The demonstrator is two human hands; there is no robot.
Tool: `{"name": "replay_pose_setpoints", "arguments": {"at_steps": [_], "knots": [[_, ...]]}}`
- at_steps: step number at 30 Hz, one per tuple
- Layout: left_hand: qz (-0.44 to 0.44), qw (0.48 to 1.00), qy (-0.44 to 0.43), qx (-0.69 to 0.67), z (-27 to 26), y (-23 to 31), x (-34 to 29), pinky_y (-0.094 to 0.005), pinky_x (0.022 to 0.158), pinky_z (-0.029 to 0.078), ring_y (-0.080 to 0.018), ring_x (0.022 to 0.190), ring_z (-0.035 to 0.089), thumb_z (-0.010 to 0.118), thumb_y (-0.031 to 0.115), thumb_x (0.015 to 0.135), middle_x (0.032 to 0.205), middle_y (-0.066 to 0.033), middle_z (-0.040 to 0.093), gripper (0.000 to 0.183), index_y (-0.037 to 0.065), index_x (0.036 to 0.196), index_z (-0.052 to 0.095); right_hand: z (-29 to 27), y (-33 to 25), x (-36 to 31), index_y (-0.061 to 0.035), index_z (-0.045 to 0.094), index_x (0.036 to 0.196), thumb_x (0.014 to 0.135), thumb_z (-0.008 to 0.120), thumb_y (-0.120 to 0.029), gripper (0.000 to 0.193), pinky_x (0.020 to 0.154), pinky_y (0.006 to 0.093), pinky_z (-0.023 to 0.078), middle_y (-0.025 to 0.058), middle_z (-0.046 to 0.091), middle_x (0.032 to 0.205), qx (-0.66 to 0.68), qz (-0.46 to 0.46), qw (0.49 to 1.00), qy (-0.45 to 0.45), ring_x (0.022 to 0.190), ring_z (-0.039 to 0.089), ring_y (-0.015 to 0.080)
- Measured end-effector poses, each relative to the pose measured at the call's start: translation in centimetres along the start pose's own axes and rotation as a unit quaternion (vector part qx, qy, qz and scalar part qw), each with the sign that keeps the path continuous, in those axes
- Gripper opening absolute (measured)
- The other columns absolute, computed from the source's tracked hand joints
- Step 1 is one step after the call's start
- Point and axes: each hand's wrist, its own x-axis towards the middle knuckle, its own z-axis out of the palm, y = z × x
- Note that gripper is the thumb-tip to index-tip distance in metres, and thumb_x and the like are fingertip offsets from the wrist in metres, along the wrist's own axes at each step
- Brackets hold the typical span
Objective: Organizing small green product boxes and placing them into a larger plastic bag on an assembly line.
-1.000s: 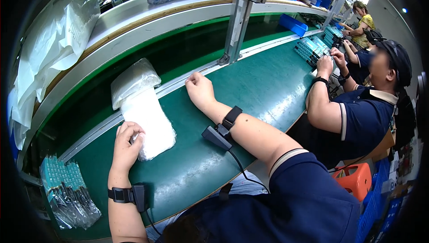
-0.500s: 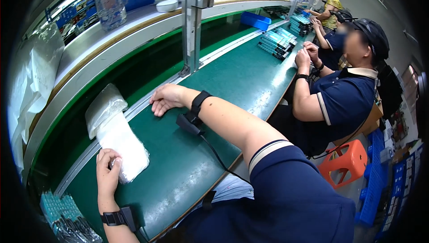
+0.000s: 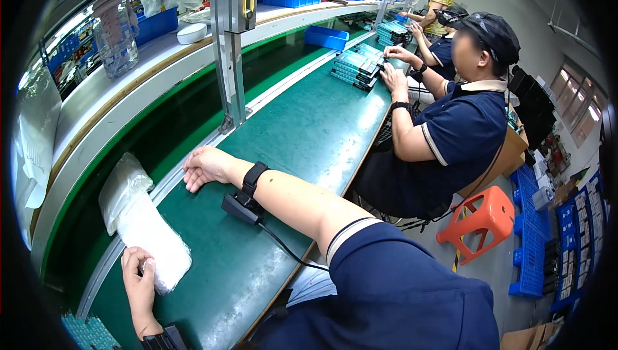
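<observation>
A stack of thin white plastic bags lies on the green worktable, its wrinkled clear end hanging over the metal rail. At the near left edge of this stack is my left hand, its fingers bent and thumb drawn toward them, closed on the edge of the bags. Farther along the table, my right hand hovers by the rail with loosely bent, parted fingers and nothing in them. A black strap with a small box and a cable sits on my right wrist.
Teal packages lie at the lower left. Stacked teal packs stand farther up the table before a seated co-worker. A metal post rises at the rail; a blue bin sits beyond. An orange stool stands at right.
The whole view has shifted, so the table and both my hands appear farther left and lower. The co-worker's hands have moved apart, toward the stacked packs. My hands keep nearly the same pose.
</observation>
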Motion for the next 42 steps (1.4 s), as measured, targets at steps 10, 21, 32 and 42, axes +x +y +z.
{"name": "replay_pose_setpoints", "arguments": {"at_steps": [10,21,32,42], "knots": [[0.022,1.000,0.006,-0.002,0.3,-0.3,0.0,-0.0269,0.080,0.039,-0.0177,0.090,0.049,0.058,-0.002,0.080,0.096,-0.0049,0.050,0.005,0.001,0.084,0.056,1.2,1.4,0.1,0.0056,0.050,0.101,0.095,0.049,-0.004,0.012,0.057,0.0369,0.059,0.0162,0.060,0.081,-0.069,-0.082,0.988,0.112,0.063,0.066,0.0269],[0.004,1.000,0.011,0.005,0.0,0.6,-0.2,-0.0289,0.084,0.040,-0.0202,0.093,0.050,0.058,-0.002,0.078,0.095,-0.0060,0.051,0.006,0.001,0.083,0.056,-1.1,1.1,-1.2,0.0067,0.054,0.100,0.095,0.050,-0.009,0.017,0.072,0.0397,0.057,0.0192,0.063,0.088,0.139,-0.101,0.984,0.043,0.077,0.066,0.0300],[-0.021,1.000,0.009,0.009,0.1,0.8,-0.3,-0.0290,0.084,0.041,-0.0206,0.095,0.050,0.059,0.000,0.079,0.097,-0.0069,0.051,0.006,0.002,0.084,0.057,-0.5,0.6,-1.6,0.0059,0.053,0.099,0.095,0.052,-0.009,0.015,0.062,0.0368,0.057,0.0180,0.061,0.086,0.018,-0.077,0.995,0.055,0.071,0.066,0.0269],[-0.028,0.999,0.015,0.004,0.2,0.7,-0.3,-0.0298,0.085,0.040,-0.0213,0.093,0.050,0.057,-0.002,0.079,0.095,-0.0073,0.050,0.007,0.002,0.084,0.055,0.2,0.8,-1.4,0.0050,0.052,0.100,0.093,0.053,-0.008,0.015,0.061,0.0348,0.057,0.0165,0.060,0.086,-0.023,-0.069,0.995,0.066,0.069,0.066,0.0245]]}}
